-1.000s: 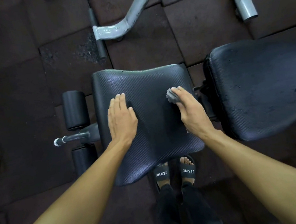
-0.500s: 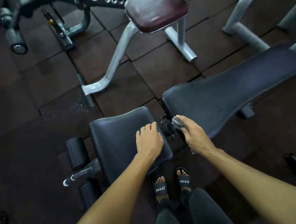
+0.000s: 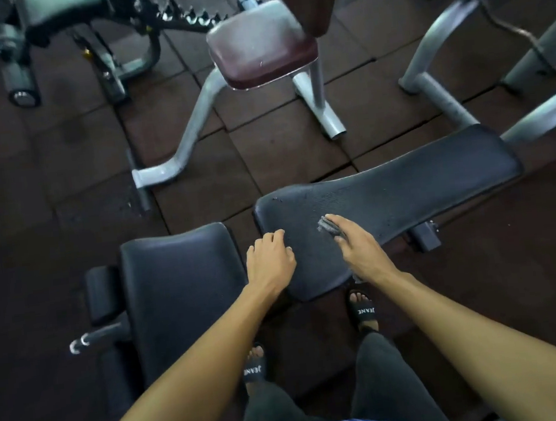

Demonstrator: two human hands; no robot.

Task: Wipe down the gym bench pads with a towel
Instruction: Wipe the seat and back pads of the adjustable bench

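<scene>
Fingers [image 3: 336, 220] on one towel [image 3: 327, 232], two pads [image 3: 181, 282] [image 3: 405, 190]

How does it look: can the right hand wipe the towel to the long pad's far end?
Probably yes, with a lean: the right hand holds the towel on the long pad, and nothing lies farther along it.

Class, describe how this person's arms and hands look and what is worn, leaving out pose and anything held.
Both forearms are bare: no sleeves show. The left hand and right hand carry no gloves, watch or rings that I can see. Below are dark trousers and black slide sandals with white lettering.
</scene>
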